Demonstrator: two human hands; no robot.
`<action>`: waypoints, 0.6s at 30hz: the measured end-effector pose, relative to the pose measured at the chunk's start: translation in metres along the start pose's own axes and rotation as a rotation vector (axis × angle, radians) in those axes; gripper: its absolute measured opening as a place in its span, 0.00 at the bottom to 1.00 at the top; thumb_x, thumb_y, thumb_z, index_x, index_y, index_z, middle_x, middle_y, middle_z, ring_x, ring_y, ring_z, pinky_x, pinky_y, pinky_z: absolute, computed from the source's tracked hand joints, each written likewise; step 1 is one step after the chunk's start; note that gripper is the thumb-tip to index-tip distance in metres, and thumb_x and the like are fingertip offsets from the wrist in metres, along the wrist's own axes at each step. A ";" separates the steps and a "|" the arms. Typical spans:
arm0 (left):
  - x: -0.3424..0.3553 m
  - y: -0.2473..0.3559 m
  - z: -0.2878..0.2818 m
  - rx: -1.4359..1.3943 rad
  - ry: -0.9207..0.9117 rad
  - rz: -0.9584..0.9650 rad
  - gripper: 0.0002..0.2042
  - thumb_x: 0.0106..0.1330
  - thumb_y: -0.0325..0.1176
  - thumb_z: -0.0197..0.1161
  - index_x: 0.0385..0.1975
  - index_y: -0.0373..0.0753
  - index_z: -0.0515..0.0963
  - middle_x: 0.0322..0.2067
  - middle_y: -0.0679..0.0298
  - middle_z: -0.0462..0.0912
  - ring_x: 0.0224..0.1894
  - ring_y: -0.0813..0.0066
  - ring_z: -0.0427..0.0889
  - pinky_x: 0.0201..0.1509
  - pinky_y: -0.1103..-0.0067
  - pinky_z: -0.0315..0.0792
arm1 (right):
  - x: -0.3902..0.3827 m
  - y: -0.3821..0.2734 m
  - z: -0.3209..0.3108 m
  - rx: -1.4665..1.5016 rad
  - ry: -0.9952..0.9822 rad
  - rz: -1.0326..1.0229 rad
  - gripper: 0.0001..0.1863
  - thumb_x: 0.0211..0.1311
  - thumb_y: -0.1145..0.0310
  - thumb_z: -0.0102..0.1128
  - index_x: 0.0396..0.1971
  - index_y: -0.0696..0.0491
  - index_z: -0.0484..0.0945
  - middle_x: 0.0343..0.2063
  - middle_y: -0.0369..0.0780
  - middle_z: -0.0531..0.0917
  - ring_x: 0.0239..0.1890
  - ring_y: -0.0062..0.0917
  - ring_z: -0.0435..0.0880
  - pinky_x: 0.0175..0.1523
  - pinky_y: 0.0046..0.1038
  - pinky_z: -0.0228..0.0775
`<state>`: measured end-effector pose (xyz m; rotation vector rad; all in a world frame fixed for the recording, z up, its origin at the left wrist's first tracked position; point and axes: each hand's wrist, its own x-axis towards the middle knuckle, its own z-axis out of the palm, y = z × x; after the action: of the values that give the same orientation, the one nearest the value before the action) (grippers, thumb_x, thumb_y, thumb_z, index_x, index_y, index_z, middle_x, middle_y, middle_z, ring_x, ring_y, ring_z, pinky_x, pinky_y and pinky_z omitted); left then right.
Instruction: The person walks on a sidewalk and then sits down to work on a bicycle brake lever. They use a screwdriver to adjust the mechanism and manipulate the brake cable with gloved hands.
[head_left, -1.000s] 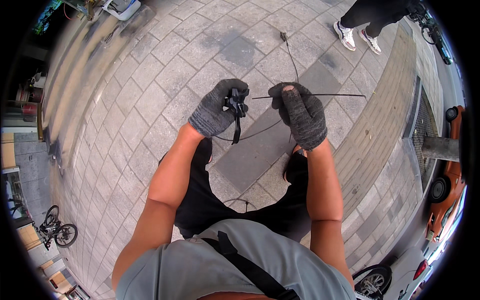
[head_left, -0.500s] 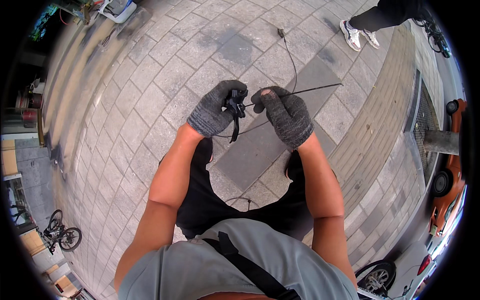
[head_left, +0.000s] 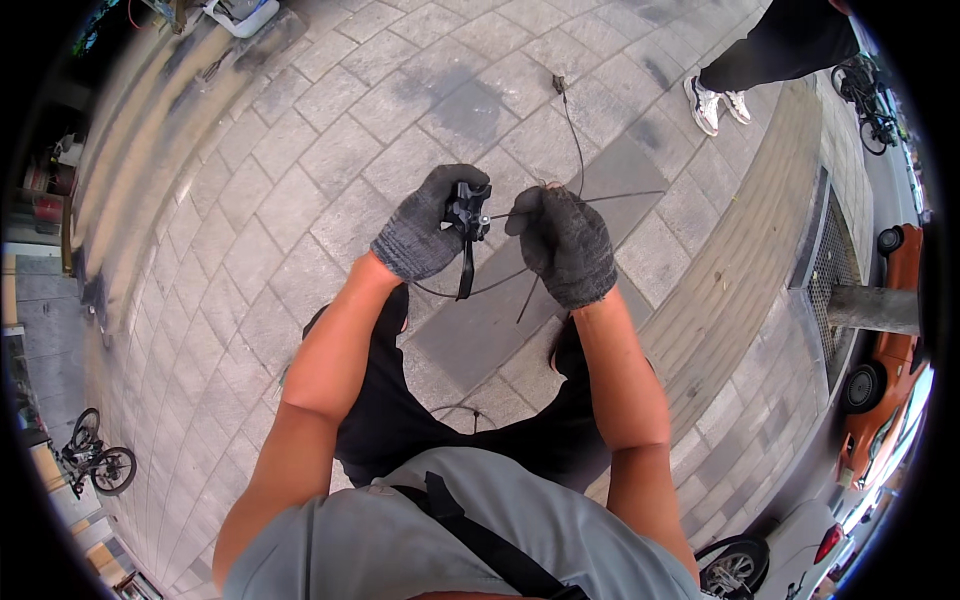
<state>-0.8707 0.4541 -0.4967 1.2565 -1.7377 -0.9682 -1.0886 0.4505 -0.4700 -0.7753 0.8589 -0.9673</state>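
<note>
My left hand (head_left: 425, 225), in a grey knit glove, is closed around a black bicycle brake lever (head_left: 467, 212), its blade hanging downward. A small silver round end shows on the lever's right side. A thin dark cable (head_left: 625, 196) runs from beside the lever through my right hand (head_left: 565, 245) and out past it to the right. That gloved hand is closed, pinching the cable a short way from the lever. A straight black stub (head_left: 527, 298) sticks out below the right palm; its upper end is hidden.
Across the grey paving another cable (head_left: 573, 125) curves, with a small dark part (head_left: 558, 83) at its far end. A person in white shoes (head_left: 703, 106) stands at the far right. Parked bicycles (head_left: 100, 455), an orange car (head_left: 880, 380) and a tree trunk (head_left: 875, 309) lie toward the sides.
My right hand has turned, its knuckles now more upward. The black stub now shows below it, and the length sticking out to the right looks thinner. My left hand still holds the lever.
</note>
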 end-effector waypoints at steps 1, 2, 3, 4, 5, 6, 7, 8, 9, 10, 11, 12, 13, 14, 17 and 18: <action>0.000 0.000 -0.001 0.005 0.004 0.006 0.28 0.59 0.22 0.73 0.58 0.44 0.71 0.46 0.62 0.80 0.46 0.74 0.82 0.50 0.76 0.79 | 0.000 0.000 0.000 0.004 -0.002 -0.001 0.22 0.77 0.52 0.49 0.41 0.56 0.82 0.26 0.38 0.85 0.16 0.15 0.68 0.22 0.19 0.58; 0.001 -0.001 0.000 -0.024 0.007 0.009 0.27 0.59 0.22 0.73 0.58 0.44 0.71 0.45 0.63 0.80 0.45 0.75 0.81 0.50 0.76 0.78 | 0.000 0.001 -0.002 0.005 -0.001 0.005 0.22 0.77 0.51 0.49 0.41 0.56 0.82 0.26 0.38 0.84 0.16 0.15 0.68 0.22 0.19 0.58; 0.003 -0.001 0.000 -0.054 0.011 0.011 0.27 0.59 0.22 0.73 0.58 0.44 0.71 0.45 0.63 0.80 0.45 0.75 0.81 0.50 0.76 0.78 | 0.000 0.001 -0.004 -0.018 0.000 0.003 0.22 0.77 0.51 0.49 0.40 0.56 0.82 0.26 0.38 0.84 0.16 0.15 0.69 0.22 0.19 0.58; 0.004 0.000 0.000 -0.083 0.015 0.013 0.27 0.59 0.22 0.73 0.58 0.44 0.71 0.45 0.63 0.80 0.44 0.75 0.81 0.50 0.76 0.78 | 0.001 0.001 -0.007 -0.041 0.000 0.001 0.22 0.77 0.51 0.50 0.40 0.56 0.82 0.25 0.38 0.84 0.16 0.16 0.69 0.22 0.20 0.58; 0.005 0.001 0.000 -0.044 0.018 0.013 0.27 0.59 0.22 0.73 0.58 0.44 0.71 0.44 0.63 0.80 0.44 0.75 0.81 0.50 0.76 0.78 | 0.002 0.003 -0.008 -0.060 0.001 -0.002 0.22 0.77 0.51 0.50 0.39 0.56 0.82 0.25 0.38 0.83 0.16 0.16 0.69 0.21 0.20 0.58; 0.005 0.004 -0.001 -0.006 0.021 0.013 0.27 0.59 0.22 0.72 0.58 0.44 0.71 0.44 0.64 0.80 0.44 0.75 0.81 0.50 0.76 0.78 | 0.003 0.003 -0.009 -0.058 0.028 0.016 0.22 0.77 0.51 0.50 0.39 0.55 0.82 0.24 0.38 0.83 0.17 0.17 0.69 0.21 0.20 0.58; 0.006 0.004 0.000 0.033 0.023 0.012 0.27 0.59 0.21 0.72 0.58 0.44 0.71 0.44 0.64 0.80 0.43 0.75 0.81 0.51 0.76 0.79 | 0.005 0.004 -0.010 -0.056 0.056 0.034 0.22 0.77 0.50 0.50 0.38 0.55 0.82 0.24 0.38 0.83 0.17 0.17 0.70 0.21 0.21 0.59; 0.006 -0.002 0.001 0.005 0.031 0.014 0.27 0.60 0.20 0.71 0.58 0.43 0.71 0.44 0.64 0.79 0.43 0.75 0.81 0.51 0.76 0.79 | 0.004 0.007 -0.011 -0.052 0.089 0.057 0.22 0.76 0.50 0.50 0.37 0.55 0.81 0.24 0.38 0.83 0.17 0.17 0.70 0.21 0.21 0.59; 0.006 -0.005 0.001 0.020 0.029 -0.003 0.27 0.60 0.19 0.70 0.59 0.43 0.71 0.43 0.63 0.79 0.43 0.75 0.81 0.51 0.76 0.79 | 0.006 0.009 -0.013 0.009 0.111 0.097 0.22 0.76 0.50 0.50 0.36 0.54 0.81 0.24 0.38 0.82 0.17 0.17 0.70 0.21 0.21 0.58; 0.005 -0.006 -0.001 0.035 0.026 -0.020 0.27 0.60 0.19 0.70 0.59 0.43 0.71 0.43 0.63 0.79 0.43 0.75 0.81 0.51 0.76 0.79 | 0.011 0.012 -0.015 0.070 0.134 0.136 0.22 0.76 0.49 0.50 0.35 0.54 0.81 0.23 0.37 0.82 0.17 0.17 0.70 0.21 0.21 0.58; 0.008 -0.003 -0.002 0.050 0.027 -0.024 0.27 0.60 0.19 0.69 0.59 0.43 0.71 0.43 0.63 0.79 0.43 0.75 0.81 0.51 0.77 0.79 | 0.016 0.012 -0.016 0.126 0.155 0.163 0.23 0.76 0.49 0.50 0.34 0.54 0.81 0.23 0.37 0.81 0.17 0.17 0.70 0.21 0.21 0.58; 0.007 0.001 -0.001 -0.024 0.019 -0.062 0.27 0.59 0.17 0.67 0.59 0.43 0.71 0.43 0.63 0.79 0.43 0.75 0.81 0.51 0.76 0.78 | 0.017 0.013 -0.017 0.098 0.196 0.151 0.23 0.76 0.49 0.50 0.34 0.53 0.81 0.22 0.37 0.81 0.17 0.17 0.70 0.20 0.21 0.58; 0.008 0.000 0.000 0.012 0.034 -0.048 0.27 0.59 0.17 0.67 0.59 0.43 0.71 0.43 0.62 0.79 0.43 0.74 0.81 0.51 0.76 0.78 | 0.017 0.013 -0.018 0.070 0.237 0.139 0.23 0.76 0.49 0.51 0.33 0.53 0.80 0.22 0.36 0.80 0.17 0.17 0.71 0.20 0.22 0.58; 0.008 -0.003 0.002 0.046 0.049 -0.038 0.27 0.59 0.17 0.66 0.59 0.43 0.71 0.42 0.62 0.79 0.43 0.74 0.81 0.51 0.76 0.78 | 0.018 0.015 -0.019 0.039 0.278 0.130 0.23 0.76 0.48 0.51 0.32 0.53 0.80 0.21 0.35 0.80 0.17 0.17 0.71 0.20 0.22 0.58; 0.012 -0.010 0.003 0.122 0.124 -0.107 0.27 0.59 0.17 0.65 0.59 0.45 0.71 0.40 0.60 0.80 0.41 0.68 0.82 0.50 0.73 0.78 | 0.020 0.027 -0.015 -0.122 0.296 0.069 0.20 0.75 0.50 0.54 0.34 0.53 0.82 0.20 0.34 0.79 0.17 0.15 0.70 0.21 0.22 0.59; 0.013 -0.014 0.002 0.164 0.160 -0.097 0.28 0.59 0.16 0.64 0.60 0.45 0.71 0.40 0.59 0.81 0.42 0.67 0.83 0.51 0.73 0.78 | 0.010 0.012 -0.005 -0.373 0.151 0.113 0.17 0.75 0.53 0.56 0.40 0.53 0.84 0.19 0.33 0.79 0.19 0.13 0.70 0.24 0.21 0.61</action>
<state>-0.8699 0.4388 -0.5076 1.4937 -1.6706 -0.7686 -1.0853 0.4446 -0.4853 -0.9670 1.2236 -0.7805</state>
